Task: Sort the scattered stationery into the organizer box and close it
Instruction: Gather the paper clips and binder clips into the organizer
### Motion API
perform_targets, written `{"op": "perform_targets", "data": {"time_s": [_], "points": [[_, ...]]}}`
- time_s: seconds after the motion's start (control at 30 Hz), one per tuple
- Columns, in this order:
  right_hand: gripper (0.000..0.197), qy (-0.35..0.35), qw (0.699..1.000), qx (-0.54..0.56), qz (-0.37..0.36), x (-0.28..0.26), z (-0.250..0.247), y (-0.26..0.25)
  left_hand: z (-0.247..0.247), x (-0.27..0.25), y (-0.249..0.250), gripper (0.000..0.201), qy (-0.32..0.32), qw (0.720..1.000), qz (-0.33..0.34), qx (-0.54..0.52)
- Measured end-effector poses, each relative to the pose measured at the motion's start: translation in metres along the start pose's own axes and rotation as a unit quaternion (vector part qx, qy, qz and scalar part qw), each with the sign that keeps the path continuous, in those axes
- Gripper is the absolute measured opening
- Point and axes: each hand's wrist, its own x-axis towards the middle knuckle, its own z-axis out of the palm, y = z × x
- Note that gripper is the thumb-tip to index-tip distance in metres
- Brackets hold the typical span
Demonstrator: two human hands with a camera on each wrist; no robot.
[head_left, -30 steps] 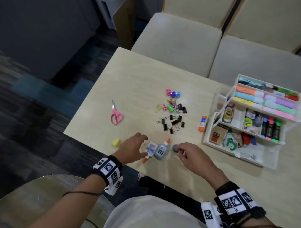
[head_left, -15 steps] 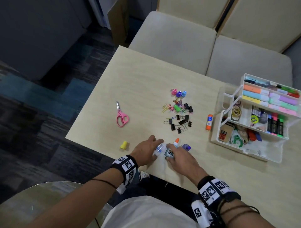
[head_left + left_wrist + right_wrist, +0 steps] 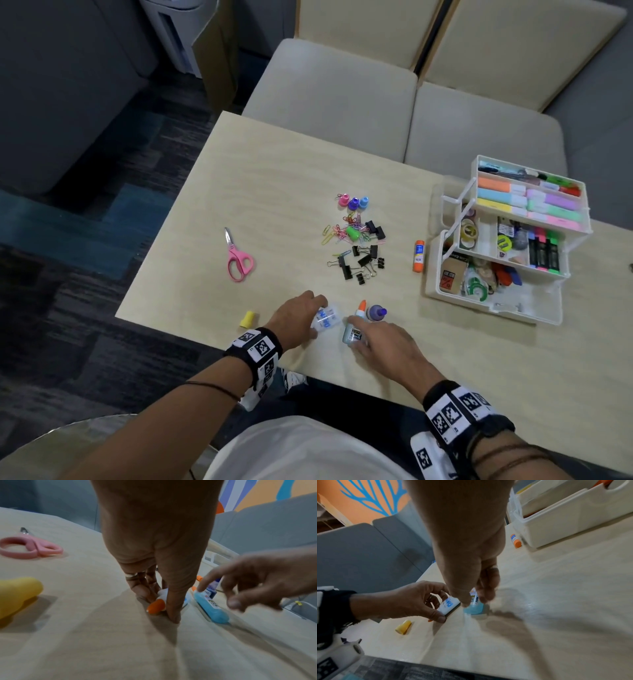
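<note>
Pale wood-grain table [image 3: 260,171] fills the head view, with two beige chair seats beyond its far edge and dark patterned carpet at 9 o'clock. Near the front edge the left hand [image 3: 294,317] curls its fingers and thumb around a white glue bottle [image 3: 327,318] that lies flat on the table, its orange nozzle [image 3: 155,606] showing between the fingertips in the left wrist view. Just beside it at 3 o'clock, the right hand [image 3: 383,342] pinches a blue glue bottle [image 3: 352,330], thumb and fingers closing narrowly on its body; that bottle also lies on the table, orange tip pointing toward 12 o'clock. A small purple-capped item [image 3: 376,312] sits touching or nearly touching the blue bottle's nozzle end. A yellow cap [image 3: 249,319] lies at 9 o'clock from the left hand. Toward 12 o'clock sits a heap of black binder clips [image 3: 359,262] and coloured paper clips [image 3: 339,231], with pink scissors [image 3: 238,258] well apart at 10 o'clock. The organizer box [image 3: 496,308] stands open at 2 o'clock, its tiered trays holding highlighters, markers and tape rolls. An orange-capped glue stick [image 3: 418,256] lies just beside its left wall.
</note>
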Motion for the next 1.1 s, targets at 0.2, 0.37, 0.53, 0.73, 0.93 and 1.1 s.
{"op": "perform_targets", "data": {"time_s": [0.2, 0.37, 0.53, 0.73, 0.93, 1.1], "points": [[0.019, 0.226, 0.96, 0.098, 0.13, -0.011, -0.022, 0.008, -0.006, 0.003, -0.001, 0.028, 0.002, 0.999, 0.018, 0.032], [0.022, 0.323, 0.899, 0.237, 0.18, -0.007, -0.03, 0.022, -0.007, 0.0, -0.003, 0.022, 0.006, 0.998, 0.04, 0.043], [0.027, 0.294, 0.918, 0.239, 0.117, 0.027, -0.045, 0.046, -0.006, -0.003, -0.002, 0.032, 0.019, 0.999, 0.031, 0.015], [0.061, 0.12, 0.954, 0.103, 0.255, 0.086, -0.069, 0.059, -0.008, -0.012, 0.008, 0.031, 0.019, 0.999, 0.016, 0.023], [0.03, 0.114, 0.961, 0.04, 0.248, 0.1, -0.074, 0.078, -0.017, -0.022, 0.008, 0.049, -0.022, 0.999, -0.006, 0.047], [0.029, 0.135, 0.952, 0.124, 0.244, 0.085, -0.078, 0.067, -0.018, -0.023, 0.003, 0.058, -0.009, 0.999, 0.001, 0.037]]}}
